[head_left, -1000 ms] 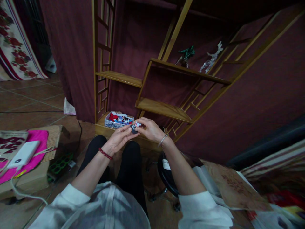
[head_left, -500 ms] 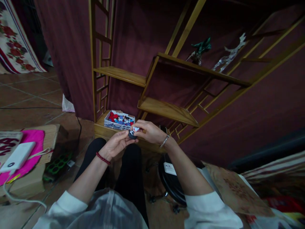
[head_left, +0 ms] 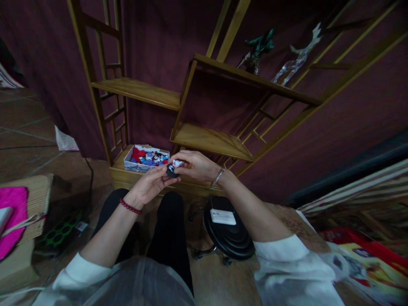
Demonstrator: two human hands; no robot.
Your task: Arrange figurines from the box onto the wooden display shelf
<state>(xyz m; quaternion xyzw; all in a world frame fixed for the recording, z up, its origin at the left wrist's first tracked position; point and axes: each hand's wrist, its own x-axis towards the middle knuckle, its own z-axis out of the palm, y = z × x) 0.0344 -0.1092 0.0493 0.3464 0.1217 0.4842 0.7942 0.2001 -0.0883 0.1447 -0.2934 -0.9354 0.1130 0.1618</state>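
A small figurine (head_left: 172, 168), white and red above with a dark round base, is held between my two hands in front of the shelf. My left hand (head_left: 152, 182) grips its dark base from the left with thumb and fingers. From the right, my right hand (head_left: 198, 165) pinches its white and red upper part. Just beyond my left hand, a white patterned box (head_left: 133, 165) full of small red, blue, white and black figures stands on the lowest shelf. The figurine's finer details are too small to make out.
A wooden display shelf (head_left: 210, 142) rises ahead, with a green figure (head_left: 261, 46) and a clear deer figure (head_left: 296, 59) on an upper board. A black wheeled stool (head_left: 229, 238) bearing a white flat object (head_left: 223, 216) is at my right. A cardboard piece (head_left: 40, 191) lies left.
My view has turned to the right, so the shelf and box appear further left and more of the stool shows. Both hands keep hold of the figurine.
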